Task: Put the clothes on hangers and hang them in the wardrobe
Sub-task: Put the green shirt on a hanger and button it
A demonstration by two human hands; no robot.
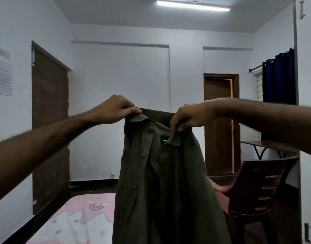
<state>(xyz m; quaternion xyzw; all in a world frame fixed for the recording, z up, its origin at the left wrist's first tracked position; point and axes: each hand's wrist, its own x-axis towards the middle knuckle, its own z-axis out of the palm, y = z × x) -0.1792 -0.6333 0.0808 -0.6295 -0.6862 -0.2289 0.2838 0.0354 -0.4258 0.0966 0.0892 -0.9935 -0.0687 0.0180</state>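
The single head-worn camera looks forward across the room from the person's eye level, close behind both outstretched arms.

A dark olive shirt [161, 182] hangs open in mid-air, held up by its collar in front of a white wall. The left hand [116, 110] pinches the collar's left end; the right hand [190, 117] pinches the right side of the collar, fingers curled down. Below lies a bed [77, 219] with a pink rainbow sheet. A brown plastic chair [260, 187] stands at right, near a door [219, 124] and a blue curtain [279, 80].
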